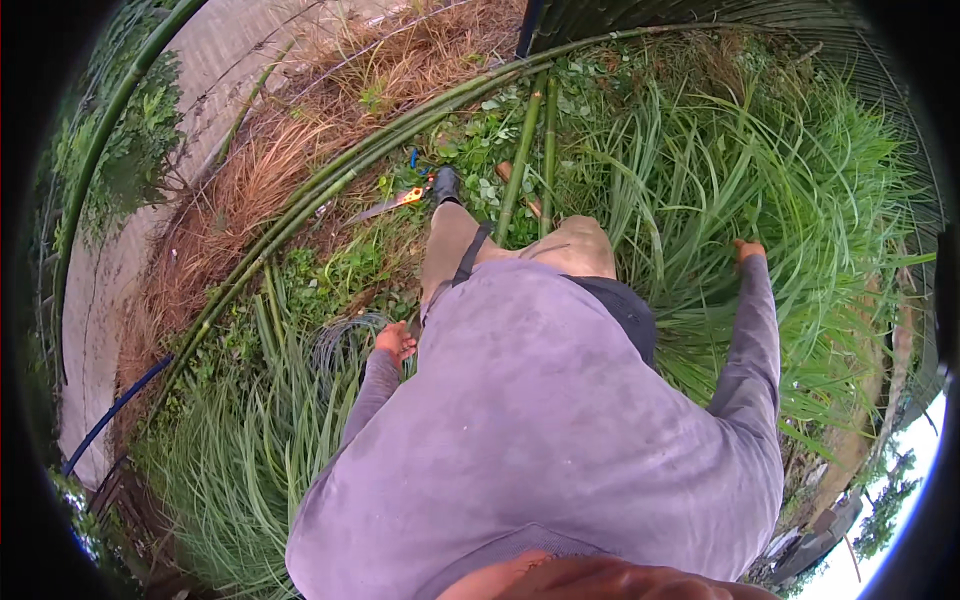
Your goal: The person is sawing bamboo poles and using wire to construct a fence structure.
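Note:
At my left hip, my left hand [396, 342] has its fingers loosely curled and apart, with nothing visible held, beside a coil of grey wire [335, 345]. My right hand [748, 250] reaches into tall green grass [680, 170] on the right; the blades partly hide its fingers, so its grip is unclear. A saw with a yellow-orange handle [408, 198] lies by my dark left shoe [447, 185], near a small blue object [413, 157]. Two green bamboo poles [525, 140] extend away between my legs, beside a short brown piece of wood [503, 170].
Long bent bamboo lengths [335, 175] arc across the ground from upper middle to lower left. Beyond them are dry brown grass [250, 170] and a pale paved strip [100, 330]. Cut long grass [230, 480] covers the lower left, near a blue pipe [115, 410].

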Demonstrator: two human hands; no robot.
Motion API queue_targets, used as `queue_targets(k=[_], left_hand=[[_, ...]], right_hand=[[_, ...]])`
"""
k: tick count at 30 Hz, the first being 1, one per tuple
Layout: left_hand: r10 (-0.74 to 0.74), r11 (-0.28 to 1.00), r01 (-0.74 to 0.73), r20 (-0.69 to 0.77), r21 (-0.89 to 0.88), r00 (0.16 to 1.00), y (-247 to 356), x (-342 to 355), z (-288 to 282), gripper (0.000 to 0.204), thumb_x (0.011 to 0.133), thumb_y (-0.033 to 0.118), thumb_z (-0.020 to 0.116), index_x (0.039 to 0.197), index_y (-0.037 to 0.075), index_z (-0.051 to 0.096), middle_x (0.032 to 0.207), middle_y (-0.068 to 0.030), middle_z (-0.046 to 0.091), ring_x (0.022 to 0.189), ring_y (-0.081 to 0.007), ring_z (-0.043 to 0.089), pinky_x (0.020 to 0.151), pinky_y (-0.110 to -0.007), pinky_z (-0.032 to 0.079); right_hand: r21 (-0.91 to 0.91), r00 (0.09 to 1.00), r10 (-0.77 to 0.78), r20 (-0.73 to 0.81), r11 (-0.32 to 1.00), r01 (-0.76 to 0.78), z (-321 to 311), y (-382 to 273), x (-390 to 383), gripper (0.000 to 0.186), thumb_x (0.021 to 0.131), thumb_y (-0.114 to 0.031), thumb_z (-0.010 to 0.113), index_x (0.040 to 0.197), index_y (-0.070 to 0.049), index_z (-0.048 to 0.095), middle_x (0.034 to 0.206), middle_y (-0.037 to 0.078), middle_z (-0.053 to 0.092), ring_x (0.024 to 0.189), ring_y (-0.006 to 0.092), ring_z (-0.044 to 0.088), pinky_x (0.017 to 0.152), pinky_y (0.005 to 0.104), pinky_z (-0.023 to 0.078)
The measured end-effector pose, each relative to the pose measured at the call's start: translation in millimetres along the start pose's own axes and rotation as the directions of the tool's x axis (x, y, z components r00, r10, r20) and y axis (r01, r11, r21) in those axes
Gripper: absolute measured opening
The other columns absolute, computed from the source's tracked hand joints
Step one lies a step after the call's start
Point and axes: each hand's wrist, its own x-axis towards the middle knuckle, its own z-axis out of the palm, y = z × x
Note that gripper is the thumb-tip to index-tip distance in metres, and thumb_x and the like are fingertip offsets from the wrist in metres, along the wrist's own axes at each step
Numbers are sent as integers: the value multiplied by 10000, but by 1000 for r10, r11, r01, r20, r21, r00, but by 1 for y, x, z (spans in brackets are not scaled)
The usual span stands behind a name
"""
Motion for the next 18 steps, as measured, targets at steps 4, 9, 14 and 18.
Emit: queue_targets(k=[4,9,14,18], left_hand=[[-7,1000,8,-56,29,998,43,15,-24,235,832,273,532,1001,109,512,791,-33,519,613,-143,531,523,-318,460],[384,896,-391,-72,-209,920,212,45,-34,255,829,262,545,1021,103,488,753,-24,509,585,-143,527,499,-295,448],[646,734,-644,-73,-214,760,342,-1,-51,256,832,262,550,1017,96,489,763,-22,507,607,-120,527,507,-258,446],[690,698,-694,-96,-177,718,372,-11,-48,250,829,264,553,1011,100,503,745,-19,515,598,-118,530,514,-256,452]], right_hand=[[536,961,-214,175,839,90,56,-138,-90,462,801,-191,597,1202,-23,443,970,92,563,643,140,492,542,279,407],[179,751,-660,12,741,647,90,-257,-229,461,772,-177,607,1179,-10,471,1067,134,559,906,231,551,783,332,444],[-154,616,-785,-63,617,771,101,-325,-298,442,754,-191,606,1156,-53,486,1189,178,477,1087,314,473,929,370,377],[216,568,-816,106,576,788,120,-384,-336,402,754,-167,607,1117,-34,497,970,133,589,856,257,587,774,325,467]])
